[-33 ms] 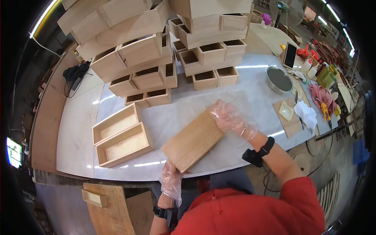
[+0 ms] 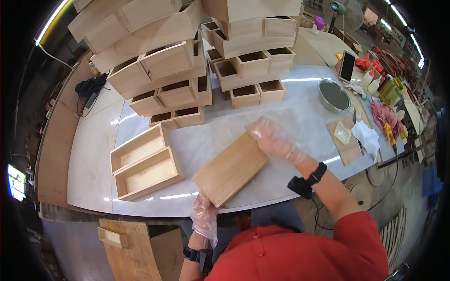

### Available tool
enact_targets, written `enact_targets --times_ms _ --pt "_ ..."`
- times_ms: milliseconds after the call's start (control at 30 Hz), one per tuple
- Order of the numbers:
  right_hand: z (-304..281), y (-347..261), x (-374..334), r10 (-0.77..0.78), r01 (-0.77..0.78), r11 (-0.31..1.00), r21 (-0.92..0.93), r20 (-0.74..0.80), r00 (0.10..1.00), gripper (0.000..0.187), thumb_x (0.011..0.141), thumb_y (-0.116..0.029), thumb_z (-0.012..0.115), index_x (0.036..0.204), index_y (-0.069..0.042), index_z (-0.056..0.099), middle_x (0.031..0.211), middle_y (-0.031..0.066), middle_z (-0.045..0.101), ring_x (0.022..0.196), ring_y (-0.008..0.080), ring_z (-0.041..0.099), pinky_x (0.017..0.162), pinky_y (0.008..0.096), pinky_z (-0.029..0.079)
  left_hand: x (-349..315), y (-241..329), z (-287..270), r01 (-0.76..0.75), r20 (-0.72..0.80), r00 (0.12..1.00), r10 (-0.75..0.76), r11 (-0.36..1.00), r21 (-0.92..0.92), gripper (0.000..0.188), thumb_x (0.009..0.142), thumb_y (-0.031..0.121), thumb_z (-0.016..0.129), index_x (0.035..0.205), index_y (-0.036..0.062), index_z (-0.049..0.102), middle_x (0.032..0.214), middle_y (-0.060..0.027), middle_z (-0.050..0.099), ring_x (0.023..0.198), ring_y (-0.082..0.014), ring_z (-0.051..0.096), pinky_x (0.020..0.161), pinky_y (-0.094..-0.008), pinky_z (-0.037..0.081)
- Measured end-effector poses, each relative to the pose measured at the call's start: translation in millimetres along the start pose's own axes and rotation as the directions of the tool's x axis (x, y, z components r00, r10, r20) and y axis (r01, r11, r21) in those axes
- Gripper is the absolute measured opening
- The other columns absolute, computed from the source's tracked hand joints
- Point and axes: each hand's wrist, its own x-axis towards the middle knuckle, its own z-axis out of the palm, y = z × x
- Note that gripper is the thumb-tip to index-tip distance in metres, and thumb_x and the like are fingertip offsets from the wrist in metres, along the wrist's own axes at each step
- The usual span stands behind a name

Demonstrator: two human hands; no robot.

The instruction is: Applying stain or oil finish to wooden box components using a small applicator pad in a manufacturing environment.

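Observation:
A flat rectangular wooden panel (image 2: 232, 167) is tilted at an angle over the near edge of the covered table, its broad grained face up. My left hand (image 2: 204, 215), in a clear plastic glove, grips its near left corner, the fingers partly hidden beneath. At the far right corner is my gloved right hand (image 2: 272, 138), fingers curled against the panel and smeared by motion. Whatever those fingers hold, if anything, cannot be made out. Two open wooden boxes (image 2: 149, 172) lie side by side left of the panel.
Tall stacks of wooden drawer boxes (image 2: 176, 93) stand at the back. To the right are a round metal bowl of dark liquid (image 2: 334, 95), a small pale dish (image 2: 342, 133), a white cloth (image 2: 366, 136) and several bottles (image 2: 374, 85). A cable (image 2: 384, 199) hangs off the table's right side.
My right hand has shifted slightly at the panel's far corner and is now blurred. The left hand and panel have barely moved.

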Motion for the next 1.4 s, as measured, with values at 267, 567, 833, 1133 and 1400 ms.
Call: enact_targets --times_ms 267,567,833,1133,1400 --pt "-4 78 -12 0.106 -0.088 0.980 0.179 -0.097 0.990 0.015 0.087 -0.017 0.049 0.097 -0.012 0.058 0.088 0.0118 0.056 0.077 0.0315 0.057 0.067 0.0406 0.048 3 -8 -6 -0.033 -0.006 0.999 0.033 0.999 -0.011 0.045 0.089 0.029 0.060 0.123 0.0035 0.046 0.109 -0.0140 0.057 0.089 -0.0274 0.061 0.062 -0.0377 0.056" --pt "-38 47 -63 0.397 -0.338 0.836 0.431 -0.051 0.916 0.013 0.085 -0.016 0.052 0.096 -0.013 0.060 0.091 0.0128 0.058 0.085 0.0325 0.057 0.072 0.0430 0.048 4 -6 -4 -0.025 0.031 0.999 0.026 1.000 -0.016 0.041 0.088 0.029 0.061 0.119 0.0039 0.048 0.105 -0.0132 0.059 0.086 -0.0256 0.062 0.062 -0.0354 0.055" --pt "-16 45 -67 0.182 -0.175 0.982 0.075 -0.109 0.977 0.019 0.086 -0.014 0.052 0.103 -0.014 0.061 0.096 0.0107 0.061 0.092 0.0275 0.059 0.075 0.0360 0.049 4 -9 -9 -0.121 0.066 0.991 0.117 0.991 0.062 0.044 0.090 0.033 0.057 0.118 0.0009 0.047 0.103 -0.0151 0.059 0.086 -0.0255 0.062 0.063 -0.0371 0.056" --pt "-44 -104 19 -0.264 0.322 0.690 0.649 -0.189 0.946 0.020 0.084 -0.014 0.054 0.102 -0.006 0.060 0.085 0.0144 0.056 0.081 0.0314 0.056 0.070 0.0376 0.048 4 -2 6 0.035 -0.014 0.999 -0.035 0.999 -0.025 0.026 0.089 0.012 0.059 0.112 0.0018 0.052 0.096 -0.0088 0.062 0.082 -0.0179 0.063 0.067 -0.0288 0.054" --pt "-55 -136 10 -0.510 0.442 0.599 0.668 -0.107 0.853 0.020 0.077 -0.009 0.058 0.097 -0.006 0.060 0.083 0.0122 0.056 0.080 0.0305 0.057 0.067 0.0378 0.049 5 -26 -12 -0.337 0.057 0.940 0.337 0.887 0.317 0.024 0.096 0.026 0.050 0.109 0.0056 0.053 0.093 -0.0050 0.061 0.076 -0.0146 0.060 0.066 -0.0287 0.052"
